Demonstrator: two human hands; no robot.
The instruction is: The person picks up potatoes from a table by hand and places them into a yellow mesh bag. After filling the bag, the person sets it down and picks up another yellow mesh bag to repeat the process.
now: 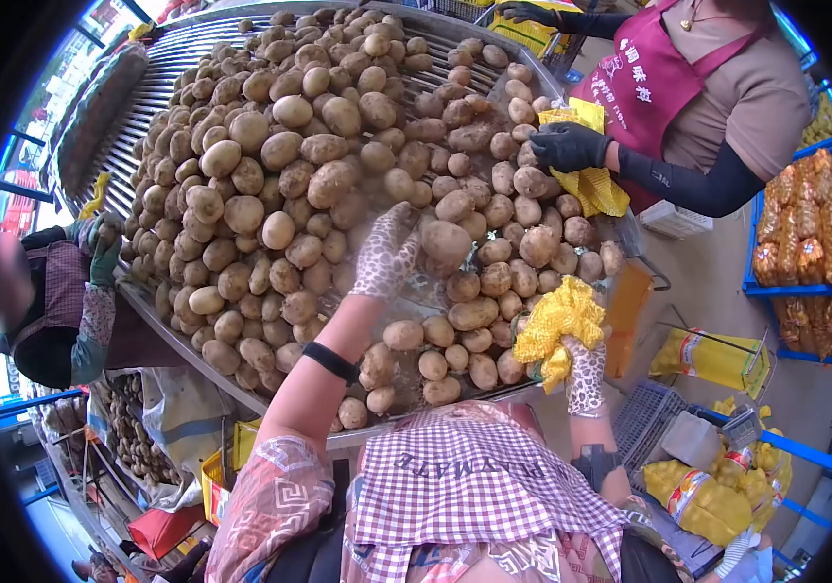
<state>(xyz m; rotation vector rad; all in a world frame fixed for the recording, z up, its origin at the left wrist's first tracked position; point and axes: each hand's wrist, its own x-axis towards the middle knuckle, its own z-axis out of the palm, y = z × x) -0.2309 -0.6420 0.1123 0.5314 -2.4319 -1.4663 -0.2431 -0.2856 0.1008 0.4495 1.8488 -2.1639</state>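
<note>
We see a round, wide view with black corners; near its rim, the shapes lean and stretch. The light is bright and rather even, but at the left edge it turns into white glare. Between the potatoes (241, 214) we find soft shadows. In the centre, a pale haze softens the left hand (387, 251), while nearby details are fairly sharp.

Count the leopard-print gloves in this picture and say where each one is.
2: one on the left hand, over the potatoes; one on the right hand, its fingers partly hidden by the yellow net bag it holds.
</note>
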